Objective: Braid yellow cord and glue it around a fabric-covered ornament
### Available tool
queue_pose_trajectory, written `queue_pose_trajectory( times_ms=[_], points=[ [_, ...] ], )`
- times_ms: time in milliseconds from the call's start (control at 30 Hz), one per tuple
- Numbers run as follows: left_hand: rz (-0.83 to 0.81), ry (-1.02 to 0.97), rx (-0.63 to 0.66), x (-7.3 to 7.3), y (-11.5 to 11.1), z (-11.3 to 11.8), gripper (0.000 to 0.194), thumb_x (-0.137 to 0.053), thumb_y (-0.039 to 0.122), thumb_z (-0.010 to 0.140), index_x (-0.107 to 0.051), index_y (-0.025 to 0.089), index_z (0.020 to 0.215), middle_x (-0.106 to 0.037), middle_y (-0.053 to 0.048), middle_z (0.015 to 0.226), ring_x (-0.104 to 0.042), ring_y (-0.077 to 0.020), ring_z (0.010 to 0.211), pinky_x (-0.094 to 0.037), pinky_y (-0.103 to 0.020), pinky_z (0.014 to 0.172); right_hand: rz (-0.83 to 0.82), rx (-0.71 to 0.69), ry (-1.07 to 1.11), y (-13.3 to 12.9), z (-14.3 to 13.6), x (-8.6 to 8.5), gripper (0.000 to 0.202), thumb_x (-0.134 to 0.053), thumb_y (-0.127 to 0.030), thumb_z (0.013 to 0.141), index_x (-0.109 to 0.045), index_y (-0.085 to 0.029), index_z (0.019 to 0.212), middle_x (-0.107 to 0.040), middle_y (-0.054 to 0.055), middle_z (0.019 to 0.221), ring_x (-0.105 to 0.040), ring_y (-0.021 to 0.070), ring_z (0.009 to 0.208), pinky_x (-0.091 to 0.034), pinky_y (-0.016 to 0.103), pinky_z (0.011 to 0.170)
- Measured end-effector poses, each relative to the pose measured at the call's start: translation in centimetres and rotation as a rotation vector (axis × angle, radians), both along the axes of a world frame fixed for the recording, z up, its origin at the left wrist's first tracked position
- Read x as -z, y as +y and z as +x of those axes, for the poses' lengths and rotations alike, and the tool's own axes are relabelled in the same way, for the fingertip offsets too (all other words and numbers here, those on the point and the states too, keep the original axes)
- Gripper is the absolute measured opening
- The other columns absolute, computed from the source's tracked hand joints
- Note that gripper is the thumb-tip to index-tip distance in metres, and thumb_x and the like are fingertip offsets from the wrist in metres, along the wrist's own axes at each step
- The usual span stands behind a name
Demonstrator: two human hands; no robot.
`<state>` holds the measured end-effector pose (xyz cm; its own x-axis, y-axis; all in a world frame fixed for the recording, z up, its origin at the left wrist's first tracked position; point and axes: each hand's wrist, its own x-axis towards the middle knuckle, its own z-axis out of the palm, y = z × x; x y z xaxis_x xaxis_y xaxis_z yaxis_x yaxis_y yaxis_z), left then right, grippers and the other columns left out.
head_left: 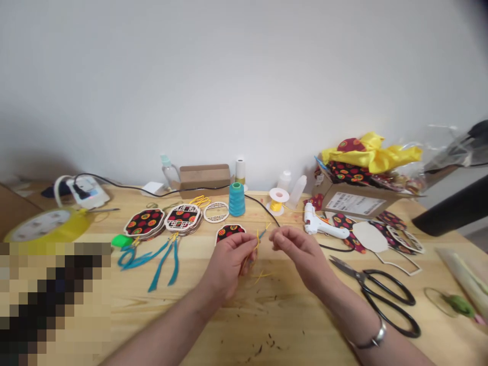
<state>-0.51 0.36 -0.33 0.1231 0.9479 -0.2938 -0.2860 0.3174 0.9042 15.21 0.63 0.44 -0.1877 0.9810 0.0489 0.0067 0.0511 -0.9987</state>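
Over the middle of the wooden table, my left hand (pixel 231 259) is closed, pinching a thin yellow cord (pixel 258 243) between thumb and fingers. Loose cord ends hang below it, and a short blue piece (pixel 263 234) shows beside it. My right hand (pixel 299 252) is a little to the right with its fingers pinched together; whatever they hold is too small to make out. Behind my left hand lies a dark patterned fabric piece with a pale wooden rim (pixel 229 231), partly covered by the hand. A teal thread cone (pixel 237 200) stands farther back.
Large black-handled scissors (pixel 392 290) lie right of my right forearm, near a white glue gun (pixel 324 223). A yellow cord spool (pixel 278 201) and a filled cardboard box (pixel 354 198) stand behind. Patterned ornaments (pixel 183 217) with teal ribbons (pixel 173 262) lie left. A black cable (pixel 183 191) crosses the back.
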Motion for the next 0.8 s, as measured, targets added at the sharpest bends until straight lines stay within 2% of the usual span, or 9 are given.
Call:
queue_pose_trajectory(
  times_ms=[100,167,300,367,433,533,633,733,800],
  points=[
    [0.037,0.075,0.035,-0.1,-0.2,0.2,0.017,-0.063,0.031,0.071,-0.063,0.014,0.075,-0.049,0.005,0.048,-0.034,-0.0015,0.039,-0.021,-0.014,0.038,-0.224,-0.132,0.373,0.5,-0.8,0.9,0.024,-0.06,-0.042,0.075,-0.058,-0.019,0.08,-0.057,0.002,0.087,-0.054,0.0151,0.084,-0.043,0.032,0.078],
    [0.075,0.134,0.059,-0.2,-0.4,0.2,0.019,-0.063,0.031,0.071,-0.066,0.014,0.078,-0.048,0.006,0.047,-0.035,-0.0019,0.04,-0.021,-0.014,0.039,-0.322,-0.238,0.541,0.3,-1.2,1.0,0.025,-0.061,-0.042,0.074,-0.058,-0.019,0.083,-0.057,0.003,0.092,-0.056,0.0166,0.084,-0.045,0.036,0.077],
    [0.11,0.207,0.074,-0.3,-0.5,0.2,0.02,-0.063,0.032,0.071,-0.069,0.016,0.081,-0.045,0.006,0.045,-0.033,-0.0028,0.04,-0.022,-0.015,0.039,-0.429,-0.319,0.644,0.0,-1.0,0.4,0.029,-0.063,-0.038,0.074,-0.058,-0.021,0.096,-0.056,0.005,0.098,-0.058,0.0178,0.085,-0.047,0.038,0.074],
    [0.106,0.228,0.063,-0.3,-0.5,0.2,0.021,-0.064,0.033,0.07,-0.069,0.016,0.082,-0.043,0.007,0.043,-0.03,-0.0029,0.039,-0.022,-0.016,0.039,-0.459,-0.34,0.6,0.1,-0.5,0.0,0.032,-0.063,-0.037,0.073,-0.057,-0.02,0.099,-0.056,0.006,0.099,-0.057,0.0183,0.085,-0.048,0.035,0.068],
    [0.103,0.239,0.054,-0.2,-0.4,0.2,0.022,-0.065,0.034,0.068,-0.069,0.016,0.08,-0.04,0.007,0.042,-0.029,-0.0031,0.039,-0.02,-0.017,0.039,-0.479,-0.349,0.51,0.3,-0.2,-0.1,0.034,-0.065,-0.036,0.072,-0.057,-0.019,0.1,-0.057,0.006,0.095,-0.058,0.0165,0.079,-0.046,0.026,0.055],
    [0.08,0.226,0.054,0.0,-0.3,0.2,0.023,-0.065,0.036,0.068,-0.069,0.015,0.077,-0.037,0.008,0.041,-0.026,-0.0029,0.039,-0.017,-0.017,0.038,-0.431,-0.307,0.327,0.5,0.0,0.0,0.03,-0.067,-0.035,0.07,-0.062,-0.016,0.094,-0.053,-0.001,0.069,-0.047,0.0062,0.053,-0.028,0.017,0.042],
    [0.05,0.218,0.069,0.0,-0.3,0.2,0.022,-0.064,0.036,0.069,-0.068,0.015,0.076,-0.034,0.009,0.039,-0.024,-0.0027,0.037,-0.015,-0.017,0.038,-0.301,-0.208,0.142,0.6,-0.2,-0.1,0.024,-0.067,-0.033,0.068,-0.066,-0.014,0.083,-0.05,-0.003,0.058,-0.032,0.0028,0.046,-0.022,0.02,0.043],
    [0.051,0.244,0.098,-0.2,-0.4,0.2,0.021,-0.063,0.035,0.069,-0.067,0.015,0.074,-0.032,0.01,0.039,-0.023,-0.0027,0.037,-0.014,-0.017,0.037,-0.222,-0.109,0.034,0.7,-0.4,-0.1,0.019,-0.069,-0.029,0.065,-0.068,-0.013,0.075,-0.058,0.0,0.066,-0.035,0.0046,0.05,-0.024,0.021,0.046],
    [0.056,0.259,0.122,-0.3,-0.5,0.2,0.021,-0.063,0.035,0.07,-0.066,0.015,0.074,-0.032,0.01,0.039,-0.022,-0.0027,0.037,-0.014,-0.017,0.037,-0.2,-0.068,0.01,0.9,-0.4,0.0,0.015,-0.069,-0.027,0.063,-0.066,-0.014,0.069,-0.058,-0.001,0.064,-0.037,0.0055,0.051,-0.025,0.022,0.047]
  ],
)
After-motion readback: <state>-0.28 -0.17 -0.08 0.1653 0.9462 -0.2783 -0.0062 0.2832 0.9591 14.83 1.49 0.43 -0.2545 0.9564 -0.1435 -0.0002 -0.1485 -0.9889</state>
